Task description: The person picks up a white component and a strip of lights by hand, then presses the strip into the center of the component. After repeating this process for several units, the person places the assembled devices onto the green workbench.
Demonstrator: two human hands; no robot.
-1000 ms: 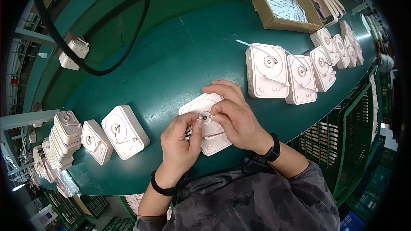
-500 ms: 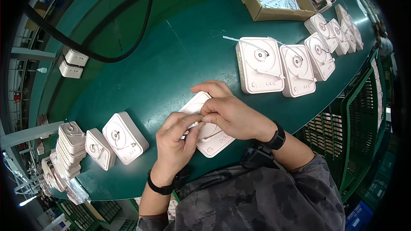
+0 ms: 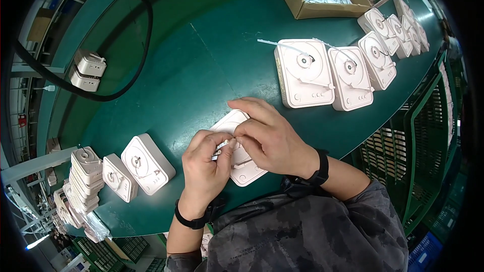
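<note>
A pale pink turntable-shaped casing lies flat on the green table under both hands, its middle partly hidden. My left hand is closed above the casing's left side, a small white piece showing between thumb and fingers. Against those fingertips, my right hand pinches over the casing's centre. Whatever sits between its fingertips is too small to make out.
Similar casings stand in a row at right, some with pale strips on top. More stand and stack at left. A cardboard box of white strips is at the back. A black cable loops at upper left.
Both hands stay over the casing, shifting slightly. My right hand has moved a little left and covers less of the casing's top. The black cable appears further left.
</note>
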